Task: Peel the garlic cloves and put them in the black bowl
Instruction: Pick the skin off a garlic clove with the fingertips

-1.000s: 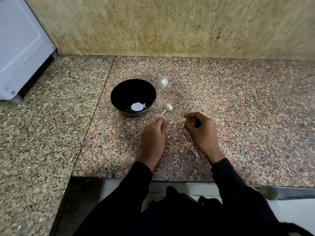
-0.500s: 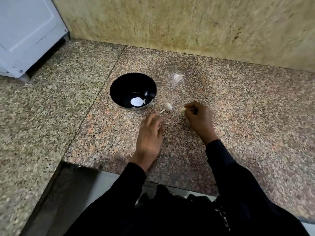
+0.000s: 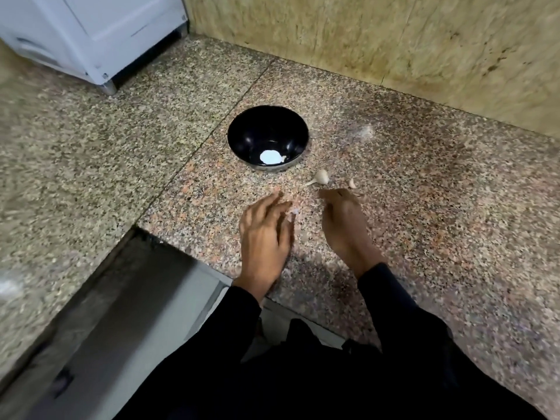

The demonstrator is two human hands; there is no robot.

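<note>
The black bowl (image 3: 266, 124) stands on the granite counter, with a bright white spot and a small pale piece at its bottom. Just right of it lies a garlic piece with a stem (image 3: 321, 177), and a loose garlic clove (image 3: 351, 183) rests further right. My left hand (image 3: 266, 234) lies flat on the counter below the bowl with its fingers spread. A small pale scrap (image 3: 293, 212) sits by its fingertips. My right hand (image 3: 345, 228) rests just short of the loose clove, blurred, its fingers pointing forward and holding nothing that I can see.
A white appliance (image 3: 91, 31) stands at the back left on the counter (image 3: 454, 207). A tan stone wall (image 3: 394, 40) closes off the back. The counter's front edge runs under my forearms, with a dark gap (image 3: 121, 283) at the lower left.
My right hand was pinching a clove; that clove now lies on the counter just beyond its fingers. My left hand has flattened and spread. The camera has tilted and swung left.
</note>
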